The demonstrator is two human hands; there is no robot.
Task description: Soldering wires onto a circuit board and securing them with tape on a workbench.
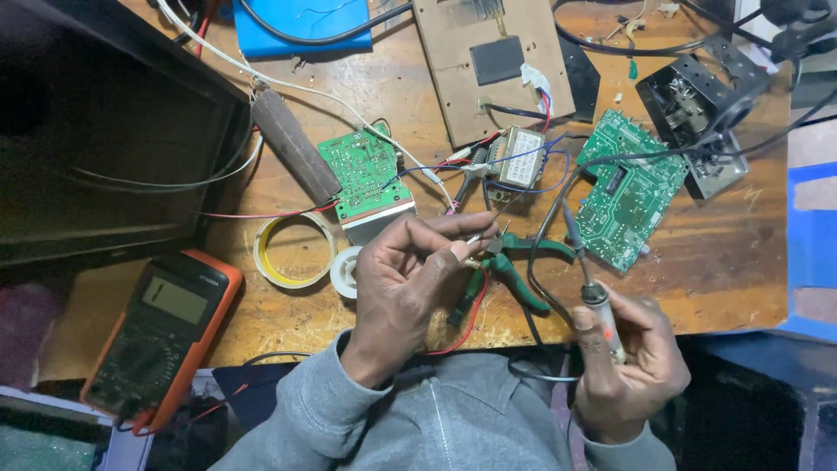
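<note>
Left hand point(410, 279): over the middle of the wooden bench point(697, 279), fingers curled, thumb and forefinger pinched on a thin silver wire point(482, 236). The wire's free end points right, just above the green-handled pliers point(506, 275), which lie on the bench beside the fingertips.

Right hand point(623, 362): at the bench's near edge, closed around the handle of a soldering iron point(597, 301). The iron's shaft runs up and left, its tip near the wire's end; whether the two touch cannot be told.

Surroundings: a small transformer point(520, 157) with a pale rectangular label on its top face sits beyond the hands, red, blue and black leads trailing from it. Left of it lies a green board point(362, 170) with a metal plate at its near edge; right of it a larger green board point(628, 201). A brown board point(488, 61) carrying a dark square patch lies at the far side, a flat blue package point(301, 26) to its left. A roll of yellow tape point(292, 253) and a small white spool point(347, 272) lie just left of the left hand. An orange-cased multimeter point(161, 336) with a grey screen rests at the bench's near left corner, beside a dark monitor back point(96, 139). A black metal housing point(697, 96) sits far right.
</note>
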